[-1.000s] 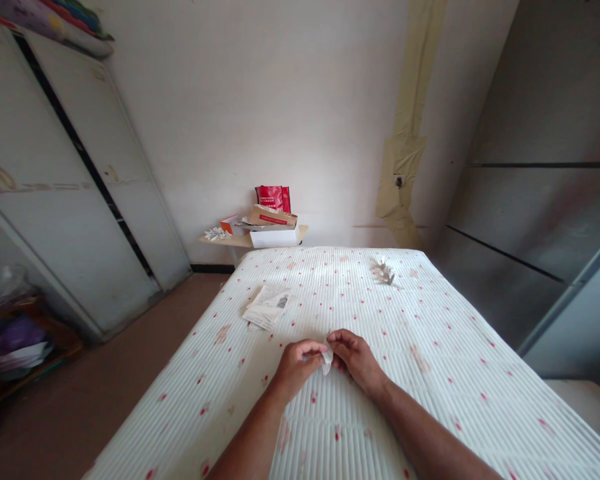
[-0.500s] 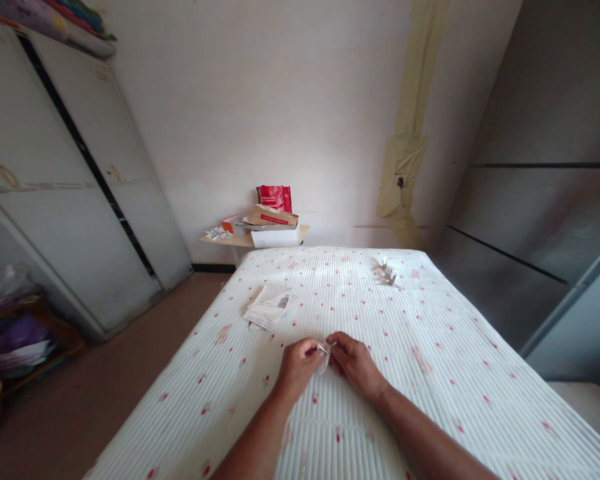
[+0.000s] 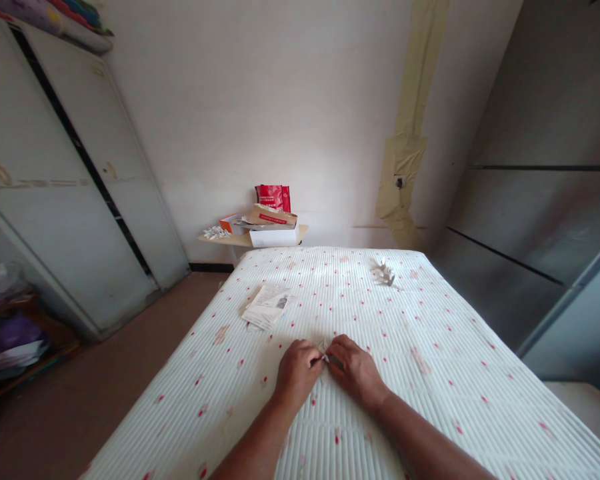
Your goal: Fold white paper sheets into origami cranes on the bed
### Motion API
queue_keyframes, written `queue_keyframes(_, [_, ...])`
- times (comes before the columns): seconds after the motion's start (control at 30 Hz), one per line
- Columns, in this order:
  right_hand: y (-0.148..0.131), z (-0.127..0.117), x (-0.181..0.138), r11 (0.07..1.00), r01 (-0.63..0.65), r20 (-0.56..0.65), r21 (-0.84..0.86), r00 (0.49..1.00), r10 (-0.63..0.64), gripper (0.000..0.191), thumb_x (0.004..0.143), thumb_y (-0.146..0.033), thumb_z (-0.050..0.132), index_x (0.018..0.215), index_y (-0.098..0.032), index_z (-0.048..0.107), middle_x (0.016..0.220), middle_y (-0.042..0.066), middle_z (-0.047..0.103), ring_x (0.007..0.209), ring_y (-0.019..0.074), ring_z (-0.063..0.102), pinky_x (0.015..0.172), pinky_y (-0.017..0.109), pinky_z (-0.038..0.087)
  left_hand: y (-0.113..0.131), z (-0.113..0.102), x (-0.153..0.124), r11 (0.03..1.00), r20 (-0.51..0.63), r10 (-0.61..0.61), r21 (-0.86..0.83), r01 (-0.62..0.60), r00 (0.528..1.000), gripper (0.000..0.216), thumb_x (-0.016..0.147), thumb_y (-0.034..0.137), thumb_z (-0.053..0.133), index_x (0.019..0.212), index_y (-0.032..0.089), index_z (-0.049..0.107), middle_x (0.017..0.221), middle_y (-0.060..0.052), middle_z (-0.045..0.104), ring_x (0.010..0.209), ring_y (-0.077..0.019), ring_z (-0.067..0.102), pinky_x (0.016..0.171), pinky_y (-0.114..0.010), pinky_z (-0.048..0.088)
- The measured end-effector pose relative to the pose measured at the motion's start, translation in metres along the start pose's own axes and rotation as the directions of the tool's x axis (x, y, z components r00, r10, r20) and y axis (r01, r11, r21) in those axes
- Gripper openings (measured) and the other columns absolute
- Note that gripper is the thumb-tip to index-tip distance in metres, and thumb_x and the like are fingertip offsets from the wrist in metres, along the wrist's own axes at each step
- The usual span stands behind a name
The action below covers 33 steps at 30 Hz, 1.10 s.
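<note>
On the near half of the bed (image 3: 380, 320), midway between its two sides, both bare hands are working close together over a pale quilt with red dots. The left hand (image 3: 298, 371) is pinching a small white paper piece (image 3: 325, 355), its grip drawn closed with thumb and fingertips together. The right hand (image 3: 354, 368) is meeting it from the other side, its grip also closing on that piece with the fingers curling inward. The paper is sitting between the two sets of fingertips, mostly hidden by them, so its exact shape is not telling clearly. Beyond the left hand, a stack of printed sheets (image 3: 266, 307) is lying slightly fanned. Farther off to the right, a cluster of folded paper pieces (image 3: 384, 273) is resting near the bed's far end. Against the wall, a bench (image 3: 304, 231) is carrying a white box (image 3: 275, 238) and a red bag (image 3: 273, 197).
</note>
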State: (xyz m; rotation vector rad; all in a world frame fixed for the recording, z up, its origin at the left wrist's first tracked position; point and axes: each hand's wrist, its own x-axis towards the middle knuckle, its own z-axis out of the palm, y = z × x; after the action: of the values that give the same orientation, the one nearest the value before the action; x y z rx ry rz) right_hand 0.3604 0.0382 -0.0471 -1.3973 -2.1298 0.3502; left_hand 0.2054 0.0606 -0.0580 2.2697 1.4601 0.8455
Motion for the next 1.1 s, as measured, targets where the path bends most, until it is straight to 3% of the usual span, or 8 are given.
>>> queue_keyframes(0.17, [0.0, 0.002, 0.003, 0.997, -0.012, 0.021, -0.075, 1.0, 0.014, 0.014, 0.081, -0.014, 0.047, 0.077, -0.019, 0.06, 0.09, 0.003, 0.056, 0.081, 0.0123, 0.053, 0.07, 0.019, 0.039, -0.001, 0.001, 0.002, 1.0, -0.003, 0.0, 0.025, 0.0, 1.0, 0.014, 0.071, 0.014, 0.054, 0.058, 0.018, 0.06, 0.07, -0.001, 0.057, 0.075, -0.0137, 0.05, 0.068, -0.023, 0.035])
queue_keyframes(0.4, [0.004, 0.003, 0.013, 0.983, -0.176, 0.068, -0.05, 0.981, 0.18, 0.017, 0.081, -0.017, 0.047, 0.068, -0.017, 0.058, 0.081, 0.0, 0.055, 0.07, 0.0086, 0.053, 0.061, 0.018, 0.034, -0.006, -0.001, 0.011, 0.996, 0.045, -0.091, 0.015, 0.091, 0.995, 0.013, 0.068, 0.018, 0.056, 0.055, 0.017, 0.059, 0.062, 0.002, 0.051, 0.065, -0.0118, 0.048, 0.06, -0.022, 0.031])
queue_keyframes(0.6, [0.001, 0.004, 0.019, 0.957, -0.275, 0.079, -0.096, 0.956, 0.282, 0.017, 0.08, -0.016, 0.047, 0.07, -0.017, 0.06, 0.085, 0.002, 0.057, 0.07, 0.0096, 0.054, 0.059, 0.02, 0.03, -0.009, -0.004, 0.012, 0.998, 0.097, -0.058, -0.022, 0.061, 0.994, 0.014, 0.072, 0.016, 0.05, 0.063, 0.017, 0.061, 0.067, 0.001, 0.053, 0.07, -0.0125, 0.05, 0.065, -0.022, 0.033])
queue_keyframes(1.1, [-0.011, 0.008, 0.017, 0.924, -0.325, -0.006, -0.203, 0.944, 0.331, 0.01, 0.078, -0.016, 0.047, 0.074, -0.018, 0.056, 0.083, 0.002, 0.056, 0.071, 0.0105, 0.054, 0.057, 0.021, 0.03, 0.002, 0.002, 0.011, 0.967, 0.074, -0.122, 0.234, 0.101, 0.99, 0.009, 0.078, 0.018, 0.05, 0.072, 0.018, 0.056, 0.077, -0.002, 0.057, 0.08, -0.0152, 0.051, 0.072, -0.025, 0.034])
